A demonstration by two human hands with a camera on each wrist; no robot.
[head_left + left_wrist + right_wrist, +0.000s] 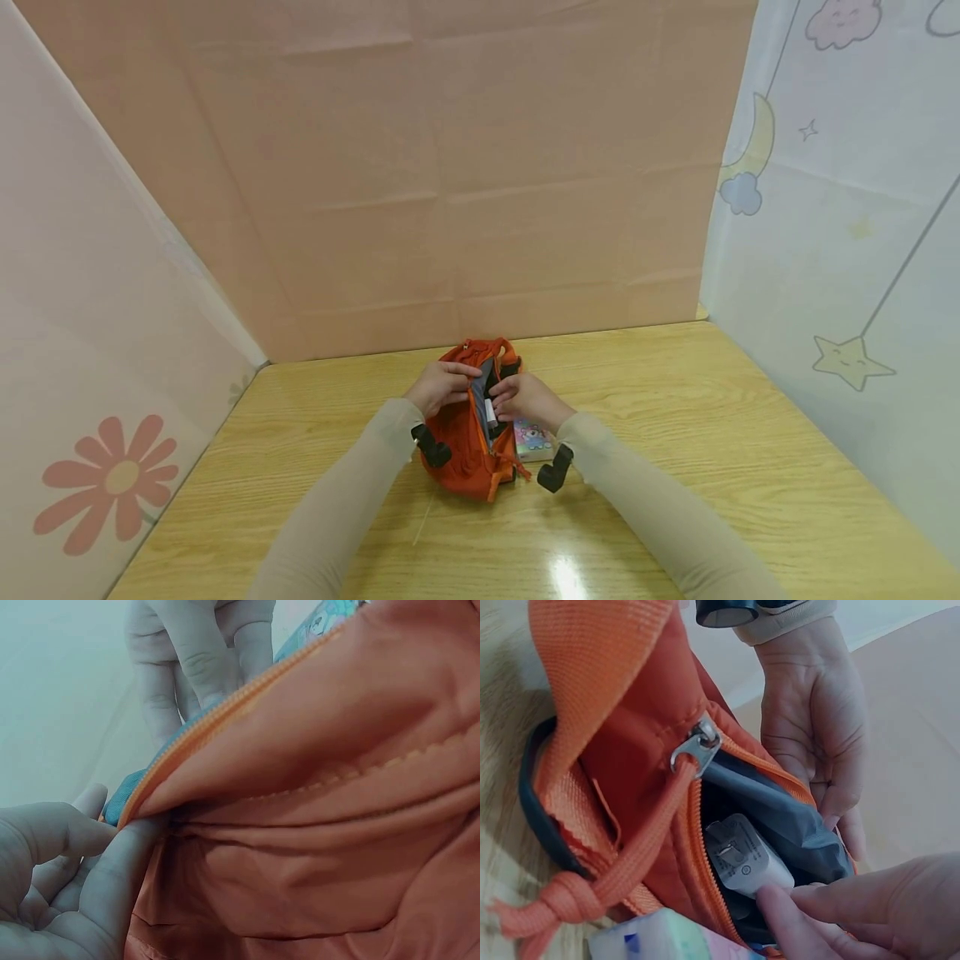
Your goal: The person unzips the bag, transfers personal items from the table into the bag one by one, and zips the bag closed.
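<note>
An orange-red backpack [453, 446] lies on the table with its zipped pocket open, showing a grey lining [780, 802]. At the pocket's far side my left hand [437, 388] pinches the zipper edge [154, 776] between thumb and fingers, holding the mouth apart. My right hand [528, 398] reaches into the opening. Its fingertips [776, 904] hold the end of a white charger plug [750, 855], which sits inside the mouth with its printed face and prongs towards the zipper pull [697, 746]. The lower inside of the pocket is dark.
A colourful box [534, 442] with cartoon pictures lies on the table against the bag's right side. An orange strap [592, 682] and a knotted cord [566, 904] hang by the opening. The wooden table [675, 417] ends at a peach backdrop [450, 208].
</note>
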